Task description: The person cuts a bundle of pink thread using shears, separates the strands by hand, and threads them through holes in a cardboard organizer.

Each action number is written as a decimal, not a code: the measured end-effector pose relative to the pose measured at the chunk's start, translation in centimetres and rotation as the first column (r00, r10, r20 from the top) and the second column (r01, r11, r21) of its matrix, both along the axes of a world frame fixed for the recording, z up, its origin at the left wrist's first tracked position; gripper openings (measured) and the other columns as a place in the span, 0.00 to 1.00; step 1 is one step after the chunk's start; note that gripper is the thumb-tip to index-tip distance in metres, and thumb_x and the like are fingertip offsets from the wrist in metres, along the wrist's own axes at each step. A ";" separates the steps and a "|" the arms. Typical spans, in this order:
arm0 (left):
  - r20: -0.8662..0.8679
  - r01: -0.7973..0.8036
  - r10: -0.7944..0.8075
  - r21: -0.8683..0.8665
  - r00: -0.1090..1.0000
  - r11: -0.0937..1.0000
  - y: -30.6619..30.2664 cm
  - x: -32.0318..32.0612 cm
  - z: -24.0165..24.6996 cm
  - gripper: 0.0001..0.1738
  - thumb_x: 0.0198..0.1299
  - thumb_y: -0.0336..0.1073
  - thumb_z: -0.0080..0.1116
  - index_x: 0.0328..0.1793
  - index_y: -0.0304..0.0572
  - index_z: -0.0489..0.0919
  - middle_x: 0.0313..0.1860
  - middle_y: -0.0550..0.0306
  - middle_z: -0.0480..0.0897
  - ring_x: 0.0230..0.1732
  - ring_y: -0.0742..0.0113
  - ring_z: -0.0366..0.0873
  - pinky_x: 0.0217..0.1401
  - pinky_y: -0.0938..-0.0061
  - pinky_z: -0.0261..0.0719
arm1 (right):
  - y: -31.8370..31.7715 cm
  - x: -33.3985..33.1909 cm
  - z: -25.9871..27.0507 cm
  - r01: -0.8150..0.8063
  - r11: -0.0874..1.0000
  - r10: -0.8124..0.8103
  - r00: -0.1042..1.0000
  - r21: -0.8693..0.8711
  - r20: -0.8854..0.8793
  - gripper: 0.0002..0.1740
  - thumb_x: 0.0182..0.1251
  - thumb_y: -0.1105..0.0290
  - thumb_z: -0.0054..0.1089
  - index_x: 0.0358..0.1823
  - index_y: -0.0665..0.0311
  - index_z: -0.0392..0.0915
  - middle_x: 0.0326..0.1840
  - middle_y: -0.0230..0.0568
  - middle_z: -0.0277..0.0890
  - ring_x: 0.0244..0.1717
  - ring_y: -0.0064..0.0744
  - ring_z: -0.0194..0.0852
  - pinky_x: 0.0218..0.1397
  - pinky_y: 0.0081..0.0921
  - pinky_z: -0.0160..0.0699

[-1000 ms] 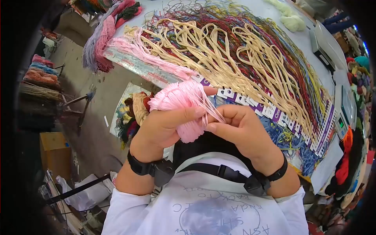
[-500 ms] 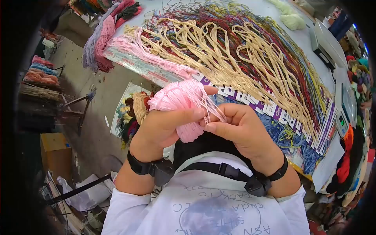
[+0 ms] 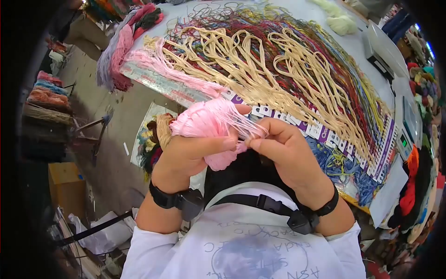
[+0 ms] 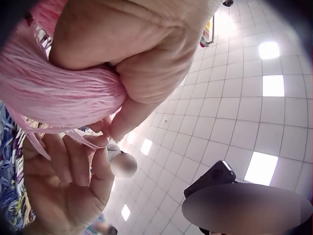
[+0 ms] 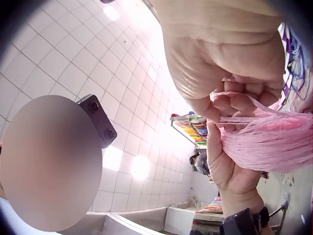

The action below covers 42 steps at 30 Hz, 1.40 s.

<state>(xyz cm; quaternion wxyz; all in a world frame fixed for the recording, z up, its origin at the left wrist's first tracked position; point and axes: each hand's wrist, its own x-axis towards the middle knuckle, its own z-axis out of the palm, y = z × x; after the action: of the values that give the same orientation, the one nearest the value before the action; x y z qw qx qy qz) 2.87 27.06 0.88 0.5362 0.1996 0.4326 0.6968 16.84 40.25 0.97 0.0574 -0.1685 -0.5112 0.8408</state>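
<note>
A thick pink skein of thread (image 3: 200,118) is gripped in my left hand (image 3: 190,149), its thumb laid across the near side. The bundle's lower end bulges out below that thumb. My right hand (image 3: 290,151) pinches several loose strands (image 3: 244,124) between thumb and forefinger and draws them away from the skein's right side. In the right wrist view the pulled strands (image 5: 237,119) run from the pinch into the bundle (image 5: 274,144). The left wrist view shows the skein (image 4: 63,95) bulging under the palm, with a few strands hanging toward the right hand (image 4: 68,183).
Beyond the hands, a table (image 3: 181,14) carries cream thread hanks (image 3: 251,56) over multicoloured threads, fixed to white-and-purple cards (image 3: 325,135). Pink thread (image 3: 181,72) lies along its left edge. Scales (image 3: 404,139) stand at the right; a cardboard box (image 3: 67,188) sits on the floor at left.
The right hand has drawn the pinched strands slightly further out, and they fan wider. Both hands and the skein have shifted slightly left in the head view.
</note>
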 end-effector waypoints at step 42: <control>-0.167 0.054 -0.176 -0.560 0.970 0.827 7.7 -2.3 -7.5 0.12 0.57 0.37 0.55 0.22 0.42 0.74 0.20 0.61 0.73 0.22 0.70 0.71 0.27 0.75 0.71 | 7.4 -4.3 -7.6 -0.017 0.746 -0.203 0.947 0.666 0.251 0.09 0.56 0.69 0.65 0.30 0.69 0.82 0.20 0.30 0.75 0.18 0.15 0.66 0.21 0.15 0.63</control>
<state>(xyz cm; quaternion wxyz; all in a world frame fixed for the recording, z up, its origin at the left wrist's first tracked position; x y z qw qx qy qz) 0.58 34.72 -6.59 0.5631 0.1353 0.6563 0.4836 12.53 47.67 -6.67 0.0752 -0.2915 -0.7680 0.5653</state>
